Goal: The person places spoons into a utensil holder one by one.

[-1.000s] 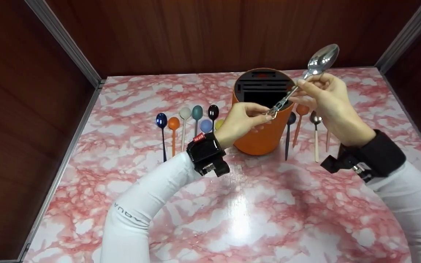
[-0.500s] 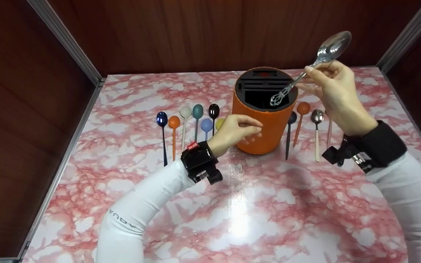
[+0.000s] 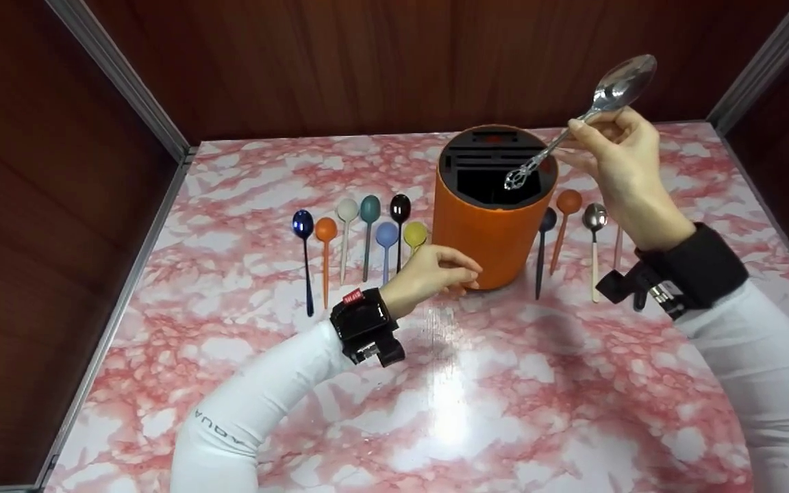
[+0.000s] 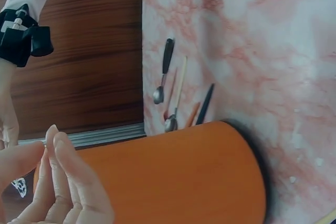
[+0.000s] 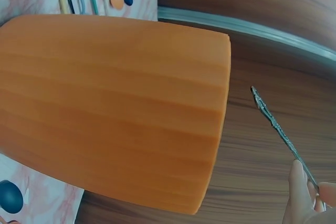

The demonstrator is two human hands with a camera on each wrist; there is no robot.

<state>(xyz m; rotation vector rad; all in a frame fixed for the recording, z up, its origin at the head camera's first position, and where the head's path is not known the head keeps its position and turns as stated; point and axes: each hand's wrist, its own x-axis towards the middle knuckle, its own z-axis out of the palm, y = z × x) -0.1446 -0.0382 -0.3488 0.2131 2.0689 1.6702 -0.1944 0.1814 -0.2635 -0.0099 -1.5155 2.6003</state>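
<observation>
My right hand (image 3: 624,168) pinches a large silver spoon (image 3: 622,83) near its bowl. The bowl tilts up to the right, and the ornate openwork handle end hangs over the dark slotted top of an orange cylindrical holder (image 3: 487,239). In the right wrist view the spoon's handle (image 5: 278,129) stands apart from the holder's rim. My left hand (image 3: 430,277) holds nothing, fingers loosely bent with thumb near fingertips, in front of the holder's lower left side. The left wrist view shows those fingers (image 4: 79,177) in front of the orange wall.
Left of the holder lie several spoons, among them a blue one (image 3: 303,224), an orange one (image 3: 326,230) and a yellow one (image 3: 415,234). On its right lie a dark spoon (image 3: 547,220), an orange-red one (image 3: 569,201) and a silver-bowled one (image 3: 595,217). Wooden panels enclose the marbled table (image 3: 381,424).
My left hand has let go of the spoon's handle end and moved down and left. My right hand has raised the spoon, its handle end now over the holder's top.
</observation>
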